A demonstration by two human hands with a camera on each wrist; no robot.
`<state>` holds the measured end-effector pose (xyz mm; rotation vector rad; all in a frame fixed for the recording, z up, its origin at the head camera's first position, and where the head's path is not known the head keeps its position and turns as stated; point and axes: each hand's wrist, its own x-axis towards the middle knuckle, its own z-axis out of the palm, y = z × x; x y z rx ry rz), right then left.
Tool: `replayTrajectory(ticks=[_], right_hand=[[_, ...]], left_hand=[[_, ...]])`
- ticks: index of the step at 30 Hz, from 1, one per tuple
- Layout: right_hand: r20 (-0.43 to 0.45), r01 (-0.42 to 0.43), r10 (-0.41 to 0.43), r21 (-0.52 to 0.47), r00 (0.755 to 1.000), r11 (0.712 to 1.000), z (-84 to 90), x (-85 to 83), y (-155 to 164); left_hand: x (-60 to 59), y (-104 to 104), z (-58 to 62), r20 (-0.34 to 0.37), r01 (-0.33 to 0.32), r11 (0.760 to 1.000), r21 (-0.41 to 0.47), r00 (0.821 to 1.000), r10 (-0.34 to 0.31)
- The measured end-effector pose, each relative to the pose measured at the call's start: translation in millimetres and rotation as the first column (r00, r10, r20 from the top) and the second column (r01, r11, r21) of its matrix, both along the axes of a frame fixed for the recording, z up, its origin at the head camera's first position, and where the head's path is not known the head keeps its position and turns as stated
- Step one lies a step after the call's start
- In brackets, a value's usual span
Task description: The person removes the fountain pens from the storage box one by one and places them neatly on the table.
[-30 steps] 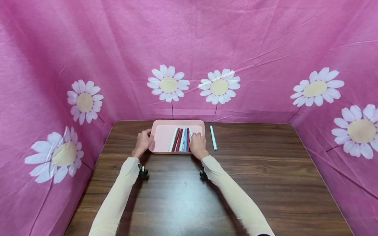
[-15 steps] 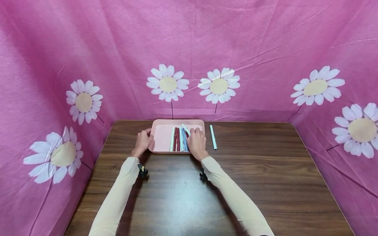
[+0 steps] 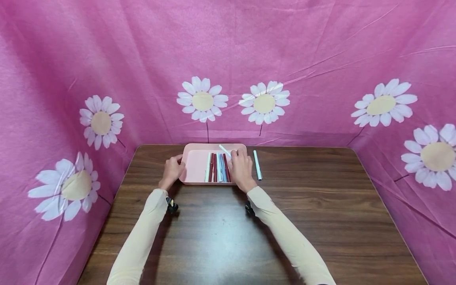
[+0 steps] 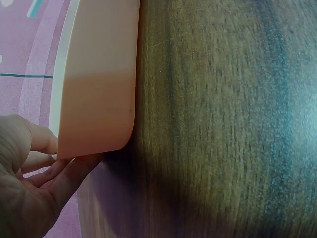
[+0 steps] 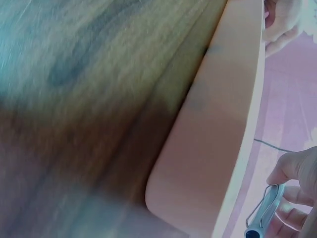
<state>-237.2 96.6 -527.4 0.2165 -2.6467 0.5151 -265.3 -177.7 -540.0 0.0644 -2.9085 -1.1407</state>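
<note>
My two arms in cream sleeves

I see long, close-fitting cream sleeves covering both arms down to the wrists, with bare hands, left hand (image 3: 173,170) and right hand (image 3: 242,168); a small black camera unit with a pale spot is strapped under each wrist.

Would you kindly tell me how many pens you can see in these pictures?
7. Five lie side by side in the pink tray; the right hand pinches one pale pen above them; one light blue pen lies on the table. The hand may hide others.
</note>
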Motion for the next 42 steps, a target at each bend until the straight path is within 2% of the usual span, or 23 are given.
replayTrajectory(ticks=[6, 17, 23, 28, 36, 42], right_hand=[[0.015, 0.026, -0.026, -0.004, 1.0, 1.0, 5.9, -2.8, 13], [-0.019, 0.078, -0.08, -0.098, 0.997, 0.992, 4.1, -5.4, 32], [0.076, 0.11, -0.1, -0.144, 0.992, 0.983, 1.8, -8.2, 48], [0.137, 0.156, -0.133, -0.169, 0.982, 0.973, 0.7, -10.0, 64], [0.187, 0.198, -0.168, -0.157, 0.968, 0.968, -6.4, -7.9, 78], [0.188, 0.23, -0.207, -0.112, 0.96, 0.967, -15.6, -5.0, 87]], left_hand=[[-0.8, 0, -0.1, 0.001, 0.001, 1.0, 0.0, 1.0, -0.001], [-0.4, 0, -0.5, -0.004, 0.001, 1.0, 0.009, 1.0, 0.0], [-1.8, -2, -2.9, -0.043, -0.009, 0.997, 0.076, 0.999, 0.012], [-1.6, -3, -2.5, -0.037, -0.013, 0.995, 0.101, 0.999, 0.017], [-1.2, -5, -1.1, -0.024, -0.023, 0.992, 0.122, 0.999, 0.026], [-0.8, -4, -2.8, -0.01, -0.024, 0.993, 0.115, 1.0, 0.025]])
